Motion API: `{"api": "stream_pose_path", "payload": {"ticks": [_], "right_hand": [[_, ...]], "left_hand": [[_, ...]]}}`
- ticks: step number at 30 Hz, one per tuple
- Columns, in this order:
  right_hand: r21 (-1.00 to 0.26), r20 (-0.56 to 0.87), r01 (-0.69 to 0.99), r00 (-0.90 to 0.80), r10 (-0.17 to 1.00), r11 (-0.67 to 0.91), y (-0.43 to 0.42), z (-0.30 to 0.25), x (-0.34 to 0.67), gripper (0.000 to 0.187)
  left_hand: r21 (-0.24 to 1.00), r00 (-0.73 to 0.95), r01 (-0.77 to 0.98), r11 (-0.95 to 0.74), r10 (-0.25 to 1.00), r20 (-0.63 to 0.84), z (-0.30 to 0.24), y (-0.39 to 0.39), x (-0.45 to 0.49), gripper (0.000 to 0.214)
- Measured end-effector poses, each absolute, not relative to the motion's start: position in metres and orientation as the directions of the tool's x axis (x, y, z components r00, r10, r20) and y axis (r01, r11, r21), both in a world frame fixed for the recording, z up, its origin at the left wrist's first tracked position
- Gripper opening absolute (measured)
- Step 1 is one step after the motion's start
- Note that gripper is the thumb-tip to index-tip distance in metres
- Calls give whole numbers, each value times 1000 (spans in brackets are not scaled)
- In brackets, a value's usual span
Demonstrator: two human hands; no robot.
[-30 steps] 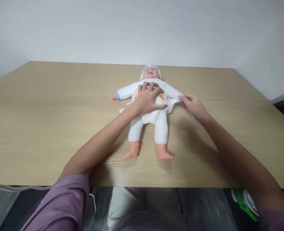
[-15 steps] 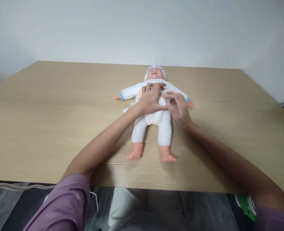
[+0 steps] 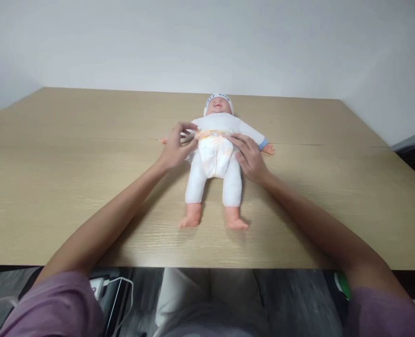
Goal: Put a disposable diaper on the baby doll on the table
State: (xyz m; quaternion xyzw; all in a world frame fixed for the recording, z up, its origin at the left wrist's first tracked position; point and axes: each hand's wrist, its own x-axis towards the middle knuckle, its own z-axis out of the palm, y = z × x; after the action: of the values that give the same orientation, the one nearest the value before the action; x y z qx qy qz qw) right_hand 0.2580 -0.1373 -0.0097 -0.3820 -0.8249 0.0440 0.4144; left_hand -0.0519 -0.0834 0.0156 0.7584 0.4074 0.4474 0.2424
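A baby doll in a white suit and cap lies on its back on the wooden table, feet toward me. A white diaper with an orange band is wrapped over its waist. My left hand is at the doll's side on my left, with its fingers curled and pinching the diaper's edge there. My right hand lies flat, fingers stretched out, against the diaper's other side and the doll's hip.
The table's near edge runs just in front of my lap. Below it on the left are a white charger and cable. A green object shows under the edge on the right. A plain wall stands behind the table.
My left hand came off the doll's belly and went to the diaper's left edge. My right hand brought the right tab in and now presses flat on that side. The diaper front is uncovered.
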Motion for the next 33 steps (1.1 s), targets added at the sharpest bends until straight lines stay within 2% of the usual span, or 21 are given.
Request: {"api": "stream_pose_path", "payload": {"ticks": [7,10,12,16,21,25,29,33], "right_hand": [[-360,695,695,-246,676,623,-141,17,235,46],[-367,684,722,-218,696,587,-135,38,213,37],[-379,616,714,-280,737,588,-128,51,199,30],[-428,425,699,-404,810,573,-113,70,184,23],[-518,314,681,-411,856,517,-106,73,188,26],[-554,303,664,-401,865,502,-106,70,191,31],[-557,286,681,-381,879,476,-107,70,189,41],[-563,289,671,-388,875,483,-109,72,188,46]], "left_hand": [[574,166,749,-332,932,323,-13,-94,-99,36],[510,161,813,-281,950,268,-15,-91,-100,46],[505,192,817,-280,956,220,-13,-88,-101,48],[554,261,789,-267,961,93,-5,-85,-104,43],[773,276,625,-109,957,-89,9,-73,-116,51],[889,322,438,-132,946,-18,31,-59,-111,54],[912,341,368,-181,939,49,54,-51,-77,57],[939,347,307,-158,937,44,55,-53,-38,47]]}}
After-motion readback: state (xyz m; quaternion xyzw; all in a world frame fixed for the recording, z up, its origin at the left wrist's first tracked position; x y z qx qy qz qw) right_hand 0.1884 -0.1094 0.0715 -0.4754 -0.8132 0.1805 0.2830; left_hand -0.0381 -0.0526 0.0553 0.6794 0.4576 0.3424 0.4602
